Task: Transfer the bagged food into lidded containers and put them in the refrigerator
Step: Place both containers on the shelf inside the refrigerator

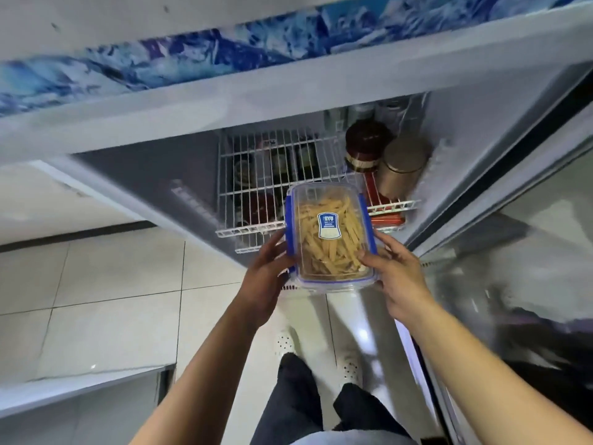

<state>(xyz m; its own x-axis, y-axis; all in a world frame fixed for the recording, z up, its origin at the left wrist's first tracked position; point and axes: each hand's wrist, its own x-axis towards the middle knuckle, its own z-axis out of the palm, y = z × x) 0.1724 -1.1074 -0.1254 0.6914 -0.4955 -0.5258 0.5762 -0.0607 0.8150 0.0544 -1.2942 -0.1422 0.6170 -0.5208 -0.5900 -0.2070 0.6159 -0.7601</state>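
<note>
A clear lidded container (330, 232) with blue clips and a blue label holds tan food strips. I carry it between both hands in front of the open refrigerator (288, 91). My left hand (266, 274) grips its left side, and my right hand (394, 277) grips its right side with the thumb on the lid. The container's far end hangs over the front edge of a white wire shelf (256, 175).
On the shelf's right stand a dark red jar (365, 142) and a gold canister (401, 168), with a red box (385, 216) beneath. Dark items lie under the wire. The glass fridge door (519, 268) stands open at right. A white counter edge (80, 383) is at lower left.
</note>
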